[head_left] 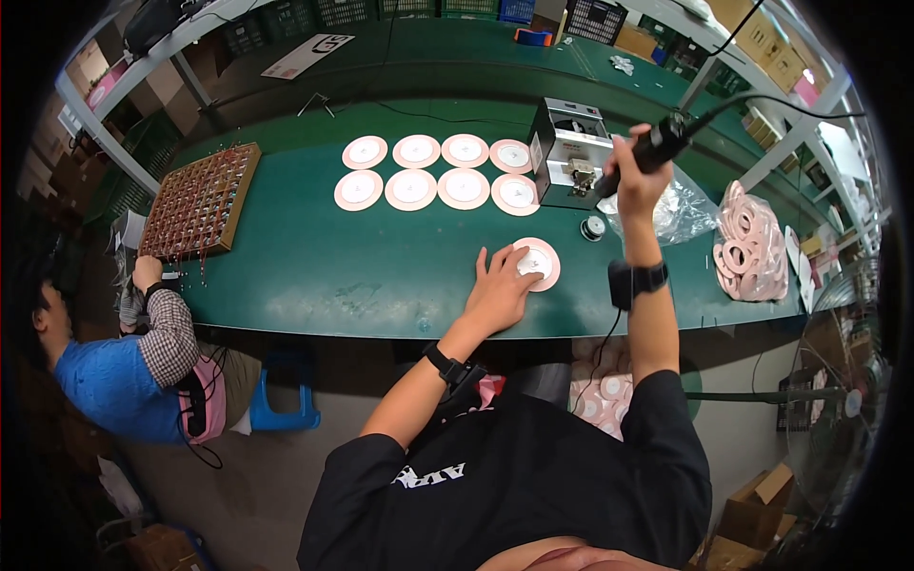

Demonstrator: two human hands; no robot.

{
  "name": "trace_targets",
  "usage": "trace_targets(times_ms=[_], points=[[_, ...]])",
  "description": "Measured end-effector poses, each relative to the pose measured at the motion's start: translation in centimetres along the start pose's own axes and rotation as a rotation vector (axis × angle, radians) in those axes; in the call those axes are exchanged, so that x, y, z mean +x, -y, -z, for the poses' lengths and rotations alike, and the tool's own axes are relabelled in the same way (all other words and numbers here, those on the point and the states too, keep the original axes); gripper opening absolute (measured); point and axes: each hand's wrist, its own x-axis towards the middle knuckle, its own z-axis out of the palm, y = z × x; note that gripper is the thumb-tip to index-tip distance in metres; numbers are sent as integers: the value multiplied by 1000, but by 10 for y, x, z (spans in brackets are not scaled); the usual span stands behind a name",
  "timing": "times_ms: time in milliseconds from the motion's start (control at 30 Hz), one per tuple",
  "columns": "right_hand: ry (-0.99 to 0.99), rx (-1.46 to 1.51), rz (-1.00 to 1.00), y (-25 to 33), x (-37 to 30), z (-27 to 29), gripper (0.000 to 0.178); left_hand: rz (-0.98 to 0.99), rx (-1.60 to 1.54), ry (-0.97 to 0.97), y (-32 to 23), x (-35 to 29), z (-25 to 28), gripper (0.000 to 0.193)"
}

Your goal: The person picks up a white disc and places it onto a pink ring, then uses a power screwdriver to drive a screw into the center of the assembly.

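My right hand (640, 171) is raised at the right, wrapped round a black corded electric screwdriver (664, 141). Its tip end points down and left, near the front of a metal screw feeder machine (571, 157). On the green table, my left hand (505, 284) presses thumb and fingers on a round white disc with a pink rim (549, 274), partly covering its centre. Beyond it, similar pink-rimmed discs (411, 188) lie flat in two rows, reaching to the machine. A small round metal part (592, 227) stands just in front of the machine.
A clear bag of pink rings (747, 249) lies at the right, beside crumpled clear plastic (687, 211). A tray of small wired parts (205, 202) sits at the left, where a co-worker in blue (119, 381) reaches in. A fan (847, 400) stands at the lower right.
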Motion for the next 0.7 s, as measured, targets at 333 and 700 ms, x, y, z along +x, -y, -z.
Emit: trace_targets(times_ms=[333, 700], points=[[-20, -84, -87, -60, 45, -8, 22, 11, -102, 9, -4, 4, 10, 33], [122, 140, -238, 22, -87, 15, 30, 28, -32, 85, -7, 9, 14, 35]])
